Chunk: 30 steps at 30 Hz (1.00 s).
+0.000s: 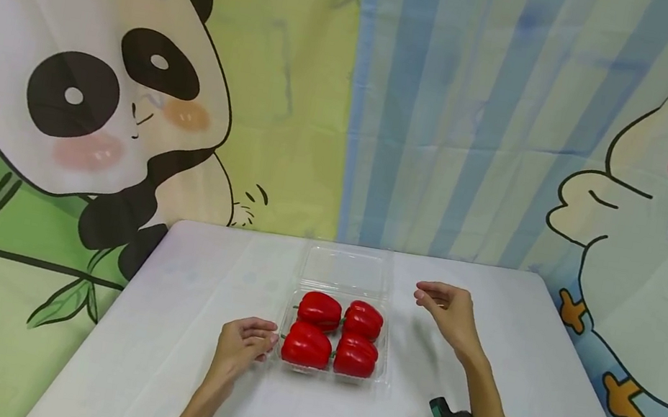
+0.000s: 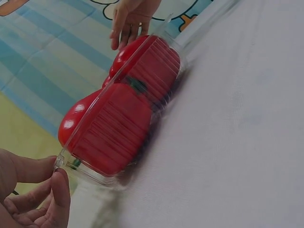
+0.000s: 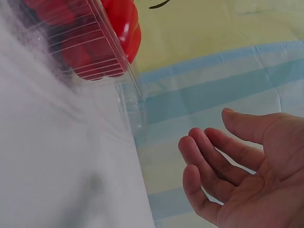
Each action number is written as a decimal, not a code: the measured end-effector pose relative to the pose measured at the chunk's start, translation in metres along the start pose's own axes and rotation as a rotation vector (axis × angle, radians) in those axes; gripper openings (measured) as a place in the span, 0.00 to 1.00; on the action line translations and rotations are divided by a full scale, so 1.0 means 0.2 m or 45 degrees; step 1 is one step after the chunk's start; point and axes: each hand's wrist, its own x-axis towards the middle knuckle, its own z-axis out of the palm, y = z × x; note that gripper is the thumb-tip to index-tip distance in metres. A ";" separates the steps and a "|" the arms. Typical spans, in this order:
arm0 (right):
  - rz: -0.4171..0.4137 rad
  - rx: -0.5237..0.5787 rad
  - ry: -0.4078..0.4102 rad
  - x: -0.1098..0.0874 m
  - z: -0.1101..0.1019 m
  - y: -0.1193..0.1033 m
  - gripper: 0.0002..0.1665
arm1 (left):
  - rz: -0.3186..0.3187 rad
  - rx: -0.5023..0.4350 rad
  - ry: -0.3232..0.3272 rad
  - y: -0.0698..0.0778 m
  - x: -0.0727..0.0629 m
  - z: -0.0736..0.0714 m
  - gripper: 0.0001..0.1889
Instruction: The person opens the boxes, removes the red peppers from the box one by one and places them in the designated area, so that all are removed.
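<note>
A clear plastic clamshell box lies on the white table with its lid folded back toward the wall. Inside sit several red bell peppers, arranged two by two, with green stems. My left hand is at the box's left side; in the left wrist view its thumb and a finger pinch the rim at one corner. To the right of the lid, my right hand hovers above the table, apart from the box. Its fingers are loosely bent and hold nothing.
The white tabletop reaches back to a printed cloth backdrop with a panda on the left and a white bird on the right. A black strap device is worn on the right wrist.
</note>
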 end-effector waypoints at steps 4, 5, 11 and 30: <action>-0.027 0.000 0.003 -0.02 0.02 -0.01 0.20 | -0.005 -0.015 0.007 -0.01 0.00 0.00 0.14; -0.039 -0.006 0.001 -0.02 0.03 -0.01 0.20 | -0.005 -0.016 0.009 -0.01 0.00 0.00 0.14; -0.083 -0.049 -0.009 -0.05 0.06 -0.01 0.21 | -0.005 -0.034 0.011 -0.02 0.01 0.00 0.15; -0.186 -0.072 -0.101 -0.14 0.17 -0.06 0.35 | -0.021 -0.063 0.001 -0.02 0.00 0.00 0.13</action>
